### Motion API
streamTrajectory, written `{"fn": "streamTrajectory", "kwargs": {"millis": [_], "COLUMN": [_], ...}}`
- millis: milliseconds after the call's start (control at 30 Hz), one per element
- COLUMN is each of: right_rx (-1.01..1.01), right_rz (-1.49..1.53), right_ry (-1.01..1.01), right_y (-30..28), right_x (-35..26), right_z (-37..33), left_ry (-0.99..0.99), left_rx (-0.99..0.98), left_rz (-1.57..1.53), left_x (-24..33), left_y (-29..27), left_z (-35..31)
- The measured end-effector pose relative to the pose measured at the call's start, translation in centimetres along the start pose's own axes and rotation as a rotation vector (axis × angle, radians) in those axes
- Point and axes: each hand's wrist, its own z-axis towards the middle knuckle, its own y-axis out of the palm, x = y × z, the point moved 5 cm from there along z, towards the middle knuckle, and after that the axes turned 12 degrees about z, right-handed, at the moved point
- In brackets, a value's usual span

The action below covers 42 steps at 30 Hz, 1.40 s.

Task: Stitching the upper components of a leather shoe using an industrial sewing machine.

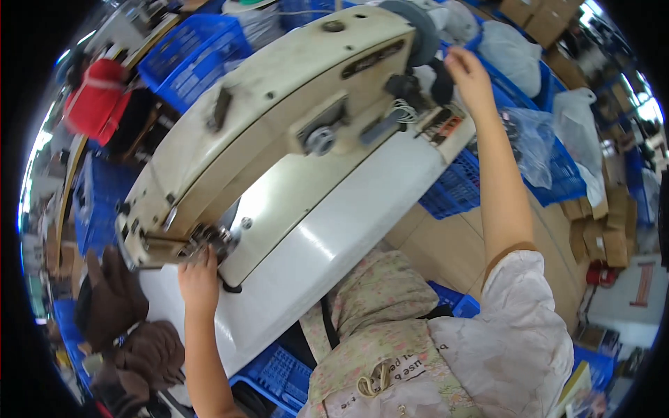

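A cream sewing machine [230, 115] stands slantwise on a white table [327, 230]. My left hand [199, 280] is at its needle end, beside the metal presser and needle parts [214, 237]. The fingers there are bent and pressed together; what they hold, if anything, is hidden. My right hand [470, 78] is raised at the machine's far right end, near the grey handwheel [420, 42] and a black part below it. Its fingers are loosely bent and partly apart, with nothing seen in them.
Brown fabric pieces [143, 355] are heaped left of the table. Blue crates [198, 59] stand behind the machine, and more lie to the right with plastic bags [512, 56]. A red fabric item [97, 101] sits far left. Cardboard boxes [606, 230] are at right.
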Motion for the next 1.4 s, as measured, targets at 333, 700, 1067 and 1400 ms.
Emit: {"fn": "streamTrajectory", "kwargs": {"millis": [333, 700, 1067, 1400], "right_rx": [-0.806, -0.341, -0.538, -0.565], "right_rz": [-0.585, 0.744, 0.538, 0.951], "right_ry": [-0.073, 0.850, -0.150, -0.067], "right_y": [-2.5, 5.3, 30.2, 30.8], "right_x": [1.6, -9.1, -29.4, -25.6], "right_z": [-8.0, -18.9, -31.1, -28.5], "left_ry": [-0.007, 0.052, -0.009, -0.006], "left_rx": [-0.136, -0.029, -0.080, 0.025], "left_rz": [-0.049, 0.147, 0.399, 0.082], "left_x": [0.3, 1.9, 3.7, 3.9], "left_y": [0.9, -1.2, -3.8, -1.9], "left_z": [0.7, 1.3, 1.1, 1.2]}}
